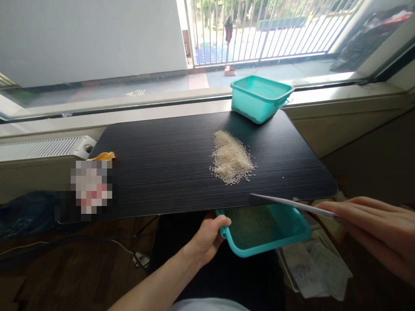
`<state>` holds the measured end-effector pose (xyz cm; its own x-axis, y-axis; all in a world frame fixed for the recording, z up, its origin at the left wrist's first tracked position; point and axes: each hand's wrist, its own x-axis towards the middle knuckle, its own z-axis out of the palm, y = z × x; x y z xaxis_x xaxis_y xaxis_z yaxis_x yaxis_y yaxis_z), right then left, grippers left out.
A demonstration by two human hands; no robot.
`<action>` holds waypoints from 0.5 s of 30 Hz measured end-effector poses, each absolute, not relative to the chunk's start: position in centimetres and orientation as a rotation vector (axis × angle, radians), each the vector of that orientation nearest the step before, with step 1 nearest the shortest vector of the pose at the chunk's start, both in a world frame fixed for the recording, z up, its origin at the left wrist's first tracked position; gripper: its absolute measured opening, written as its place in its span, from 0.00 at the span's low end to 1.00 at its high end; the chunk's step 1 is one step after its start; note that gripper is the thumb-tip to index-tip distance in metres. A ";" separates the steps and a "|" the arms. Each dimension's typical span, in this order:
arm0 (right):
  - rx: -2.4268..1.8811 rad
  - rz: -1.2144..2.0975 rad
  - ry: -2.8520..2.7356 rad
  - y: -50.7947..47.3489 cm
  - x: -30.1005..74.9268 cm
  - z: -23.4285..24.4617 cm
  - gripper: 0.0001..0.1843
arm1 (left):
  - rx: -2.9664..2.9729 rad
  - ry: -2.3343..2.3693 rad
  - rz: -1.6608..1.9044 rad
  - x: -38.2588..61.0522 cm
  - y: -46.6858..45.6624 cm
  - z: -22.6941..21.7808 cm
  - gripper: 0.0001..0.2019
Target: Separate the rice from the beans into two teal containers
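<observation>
My left hand (210, 235) is closed on the left rim of a teal plastic container (269, 250), held under the table's front edge. Some grainy contents show dimly on its bottom; I cannot make out what they are. A thin, flat white sheet (292, 202), seen nearly edge-on, is gripped in my right hand (379, 229). Its tip points left, over the table's front edge. Behind that tip, a loose pile of rice (231, 160) lies on the black tabletop (162, 164), with stray grains around it.
A second teal container (256, 103) stands at the back right corner, beside the window. At the left end are a yellow wrapper (105, 156) and a blurred-out item (92, 185). A radiator (45, 147) is at the left. Plastic bags (314, 263) lie below right.
</observation>
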<state>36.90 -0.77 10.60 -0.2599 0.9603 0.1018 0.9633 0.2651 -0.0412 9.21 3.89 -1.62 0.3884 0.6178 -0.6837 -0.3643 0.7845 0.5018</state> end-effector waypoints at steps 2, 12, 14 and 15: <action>-1.813 -0.002 -2.453 -0.1 36.5 10.7 0.17 | 0.292 0.991 0.640 9.2 3.8 -1.6 0.11; -1.752 -0.147 -2.571 5.4 34.6 11.0 0.15 | 0.298 0.999 0.644 7.8 3.6 -1.4 0.03; -1.700 -0.087 -2.584 4.4 34.0 11.1 0.16 | 0.282 0.997 0.653 7.8 3.7 -1.4 0.05; -1.709 -0.074 -2.569 3.7 33.8 11.2 0.17 | 0.273 0.997 0.656 7.8 3.8 -1.5 0.06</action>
